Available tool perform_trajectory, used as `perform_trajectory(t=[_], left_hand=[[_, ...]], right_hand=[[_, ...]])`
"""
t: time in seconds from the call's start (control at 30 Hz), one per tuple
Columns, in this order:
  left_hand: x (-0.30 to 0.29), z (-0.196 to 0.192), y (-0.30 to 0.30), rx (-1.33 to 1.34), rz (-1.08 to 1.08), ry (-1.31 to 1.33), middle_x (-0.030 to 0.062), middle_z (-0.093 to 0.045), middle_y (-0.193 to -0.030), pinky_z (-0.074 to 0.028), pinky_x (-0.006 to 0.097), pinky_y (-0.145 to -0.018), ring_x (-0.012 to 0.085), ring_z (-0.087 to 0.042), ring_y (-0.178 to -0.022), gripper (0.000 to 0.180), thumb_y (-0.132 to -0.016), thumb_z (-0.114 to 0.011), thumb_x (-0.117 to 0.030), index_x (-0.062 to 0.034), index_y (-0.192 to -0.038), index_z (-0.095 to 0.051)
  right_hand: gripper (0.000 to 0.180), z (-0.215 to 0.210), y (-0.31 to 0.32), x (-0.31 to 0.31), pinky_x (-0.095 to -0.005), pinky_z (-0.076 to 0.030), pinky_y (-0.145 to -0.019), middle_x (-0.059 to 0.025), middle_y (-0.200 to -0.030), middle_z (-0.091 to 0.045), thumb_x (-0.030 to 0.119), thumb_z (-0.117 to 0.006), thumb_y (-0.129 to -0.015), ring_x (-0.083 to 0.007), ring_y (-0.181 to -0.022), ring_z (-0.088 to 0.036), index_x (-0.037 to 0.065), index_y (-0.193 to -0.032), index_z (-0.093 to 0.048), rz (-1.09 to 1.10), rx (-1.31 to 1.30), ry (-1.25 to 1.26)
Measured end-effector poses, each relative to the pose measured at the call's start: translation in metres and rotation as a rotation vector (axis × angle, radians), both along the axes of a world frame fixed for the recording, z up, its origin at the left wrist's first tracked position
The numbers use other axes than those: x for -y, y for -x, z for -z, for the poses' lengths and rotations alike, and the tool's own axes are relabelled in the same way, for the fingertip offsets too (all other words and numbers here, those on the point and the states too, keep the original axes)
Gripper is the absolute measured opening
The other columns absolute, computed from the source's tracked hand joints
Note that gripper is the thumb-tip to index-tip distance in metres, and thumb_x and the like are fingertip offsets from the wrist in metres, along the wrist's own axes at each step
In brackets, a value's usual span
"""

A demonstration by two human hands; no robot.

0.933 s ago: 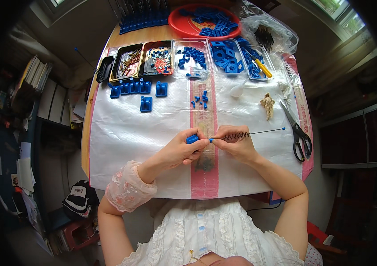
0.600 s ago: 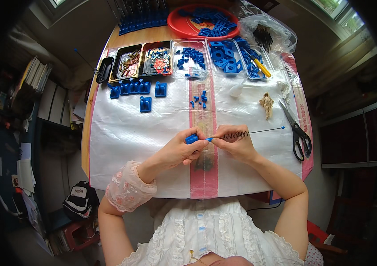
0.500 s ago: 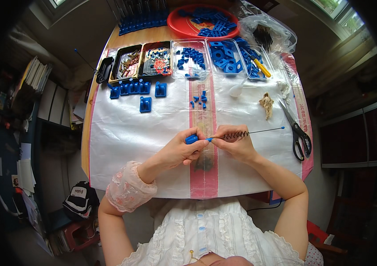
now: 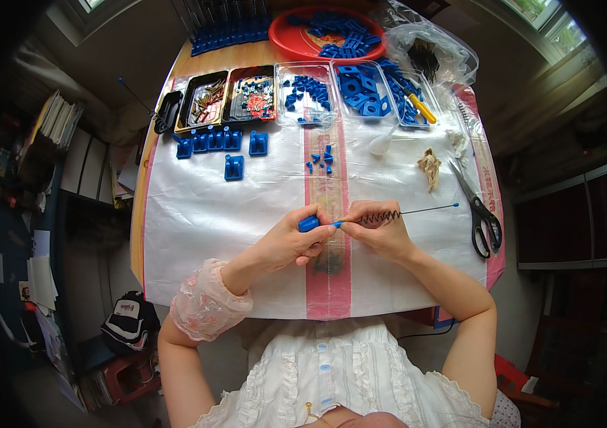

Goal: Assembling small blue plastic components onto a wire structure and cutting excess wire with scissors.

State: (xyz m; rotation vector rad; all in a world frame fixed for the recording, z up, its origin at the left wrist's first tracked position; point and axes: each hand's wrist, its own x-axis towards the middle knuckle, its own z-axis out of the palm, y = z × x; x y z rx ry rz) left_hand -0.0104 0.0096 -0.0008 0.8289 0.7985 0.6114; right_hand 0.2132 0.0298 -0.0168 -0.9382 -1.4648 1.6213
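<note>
Over the middle of the covered table, my two hands meet almost fingertip to fingertip. My left hand is closed round a rounded blue plastic part. My right hand pinches a thin dark rod, which has a black coil spring at the fingers and a small blue tip pointing right. A small light-blue piece shows between the fingertips of both hands; how it joins the other parts is hidden by the fingers.
Beyond the hands lie loose small blue pieces and several blue assembled bases. Trays of screws and blue parts line the back, before a red basin. Black-handled scissors lie at right, near a crumpled tan scrap.
</note>
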Motion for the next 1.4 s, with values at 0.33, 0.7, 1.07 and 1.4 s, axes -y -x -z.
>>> perform_trajectory(t=[0.33, 0.7, 1.07, 1.4], left_hand=[[0.0009, 0.0001, -0.0022, -0.011, -0.010, 0.024, -0.0044, -0.044, -0.067, -0.027, 0.017, -0.037, 0.0015, -0.037, -0.050, 0.016, -0.099, -0.061, -0.018, -0.0082, -0.096, -0.049], [-0.0001, -0.0006, -0.0007, -0.004, 0.007, 0.018, -0.0044, -0.046, -0.066, -0.029, 0.018, -0.039, 0.0016, -0.040, -0.048, 0.017, -0.098, -0.063, -0.019, -0.0081, -0.095, -0.050], [0.0000, -0.0020, -0.0019, 0.008, -0.011, 0.068, -0.0019, -0.047, -0.072, -0.030, 0.017, -0.039, 0.0024, -0.038, -0.051, 0.016, -0.100, -0.058, -0.019, -0.0074, -0.094, -0.049], [0.0000, -0.0001, -0.0015, 0.057, -0.016, 0.101, -0.0005, -0.047, -0.078, -0.024, 0.017, -0.036, 0.0022, -0.037, -0.052, 0.015, -0.102, -0.054, -0.019, -0.0081, -0.094, -0.048]], right_hand=[[0.004, 0.0004, 0.0005, 0.0002, -0.0163, -0.042, -0.057, 0.0025, -0.078, -0.065, -0.001, -0.071, -0.085, -0.0002, -0.069, -0.055, -0.003, -0.088, -0.073, -0.003, -0.005, -0.021], [0.004, -0.0005, -0.0007, 0.0005, -0.0167, -0.042, -0.058, 0.0022, -0.077, -0.065, -0.001, -0.072, -0.085, -0.0008, -0.070, -0.056, -0.003, -0.088, -0.073, -0.004, 0.026, -0.022], [0.003, -0.0011, -0.0004, 0.0006, -0.0174, -0.044, -0.059, 0.0015, -0.079, -0.066, -0.001, -0.072, -0.085, -0.0014, -0.071, -0.057, -0.003, -0.087, -0.072, -0.009, 0.008, -0.010], [0.004, -0.0039, 0.0010, 0.0013, -0.0174, -0.045, -0.060, -0.0001, -0.081, -0.067, -0.001, -0.072, -0.085, -0.0021, -0.072, -0.058, -0.003, -0.088, -0.073, -0.019, 0.006, -0.019]])
